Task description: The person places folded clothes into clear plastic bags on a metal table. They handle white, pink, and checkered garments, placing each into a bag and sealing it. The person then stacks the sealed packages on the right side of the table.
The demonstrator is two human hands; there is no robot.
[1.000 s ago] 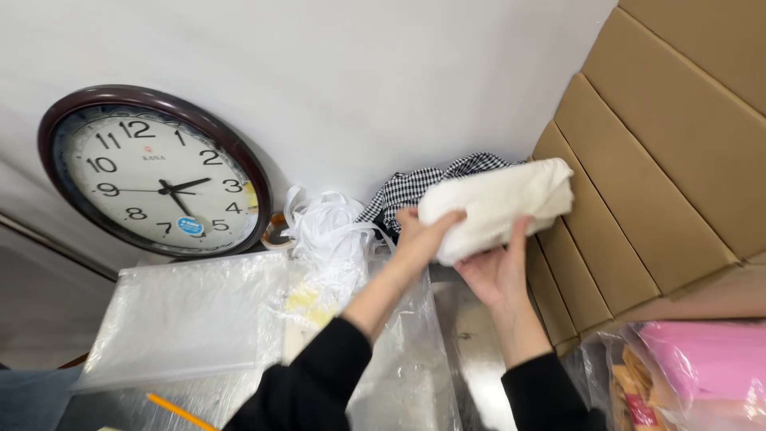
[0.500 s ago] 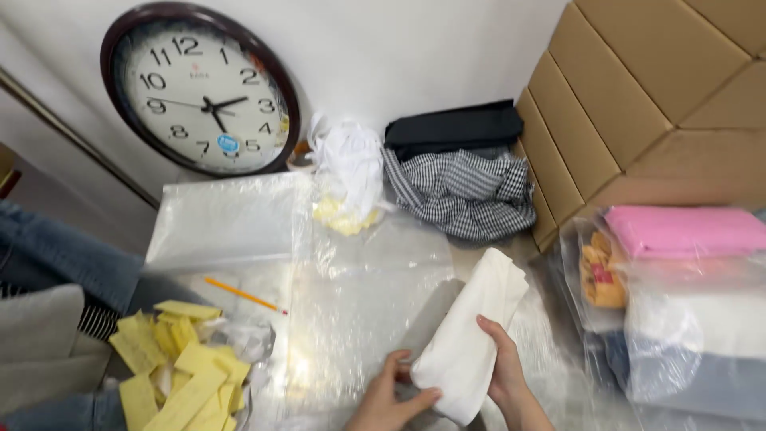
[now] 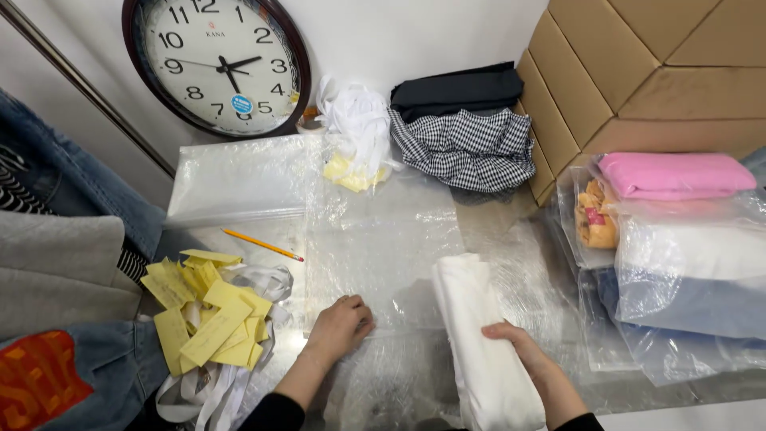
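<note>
On the table, right hand [image 3: 519,351] has lowered the white cloth [image 3: 483,343], still gripping it; left hand [image 3: 341,323] now rests loosely curled on a clear bag [image 3: 375,247].

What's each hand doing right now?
Left hand: fingers curled, pressing on the clear plastic bag.
Right hand: closed on the folded white cloth.

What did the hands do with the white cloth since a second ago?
The white cloth came down from up by the wall to the table. Both hands held it before; now only the right hand holds it, and the left hand has let go and presses on the clear bag. The clock, checked cloth and yellow slips stayed put.
</note>
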